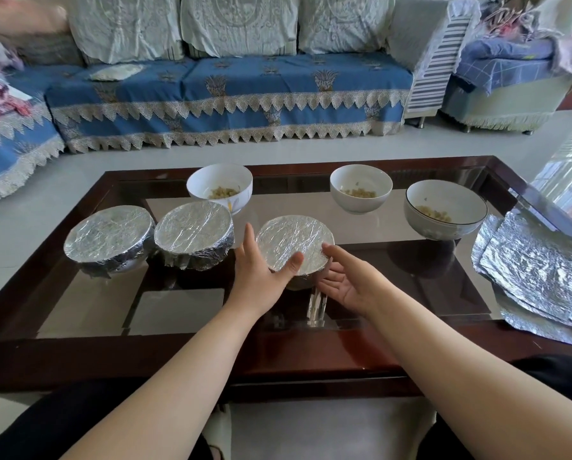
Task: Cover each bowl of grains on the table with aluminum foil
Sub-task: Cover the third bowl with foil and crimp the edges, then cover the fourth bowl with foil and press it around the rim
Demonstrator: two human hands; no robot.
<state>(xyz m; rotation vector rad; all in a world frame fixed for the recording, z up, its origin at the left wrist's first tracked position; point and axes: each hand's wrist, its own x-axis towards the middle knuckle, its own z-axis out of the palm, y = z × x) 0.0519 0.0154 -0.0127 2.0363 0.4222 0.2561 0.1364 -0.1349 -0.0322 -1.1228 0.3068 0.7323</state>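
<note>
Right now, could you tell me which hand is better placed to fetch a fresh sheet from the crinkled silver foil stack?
The right hand, I'd judge. The crinkled silver foil stack lies at the table's right edge, on that hand's side, and its fingers are open and empty. The left hand would have to cross over the foil-covered bowl.

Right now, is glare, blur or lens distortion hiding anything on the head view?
Head view: bright glare off the foil sheets and the glass table at right; reflections darken the glass under the bowls; motion blur at the top-left corner; wide-angle bending at the edges. The hands and the foil-covered bowl between them are sharp.
</note>
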